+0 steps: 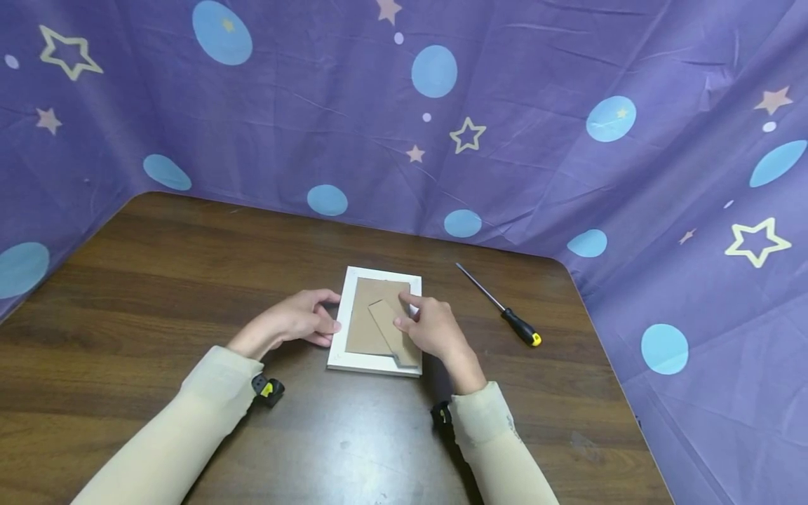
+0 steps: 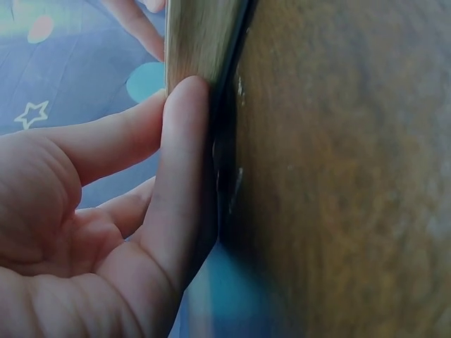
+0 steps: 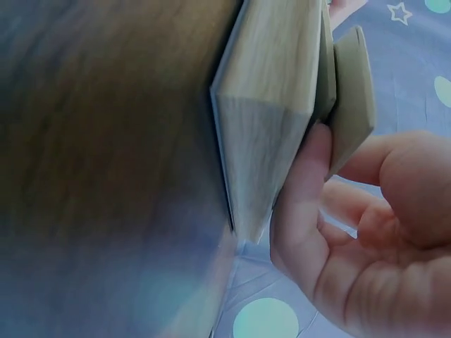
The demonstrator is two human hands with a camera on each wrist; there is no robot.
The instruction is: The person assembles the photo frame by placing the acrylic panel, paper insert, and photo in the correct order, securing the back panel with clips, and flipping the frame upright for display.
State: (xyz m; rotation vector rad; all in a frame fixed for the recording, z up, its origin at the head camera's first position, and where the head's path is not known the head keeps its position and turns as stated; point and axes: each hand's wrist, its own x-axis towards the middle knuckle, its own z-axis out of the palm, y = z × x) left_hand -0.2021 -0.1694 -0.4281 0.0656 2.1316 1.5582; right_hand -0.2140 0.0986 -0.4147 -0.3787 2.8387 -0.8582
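A white-bordered picture frame [image 1: 372, 362] lies back side up on the table, its brown backing board [image 1: 367, 330] showing. A brown stand leg [image 1: 386, 322] slants across the backing and tilts up from it in the right wrist view. My left hand [image 1: 298, 319] is at the frame's left edge; fingertips press against the wooden side [image 2: 201, 46] in the left wrist view. With my right hand [image 1: 435, 328] I pinch the stand leg [image 3: 352, 98], one finger tucked between it and the frame. The frame's front faces down, hidden.
A screwdriver [image 1: 519, 326] with a black and yellow handle lies to the right of the frame, its shaft pointing away to the left. Brown wood-grain tabletop [image 1: 189, 280] surrounds the frame. A purple curtain [image 1: 353, 105] with stars and blue dots borders the back and sides.
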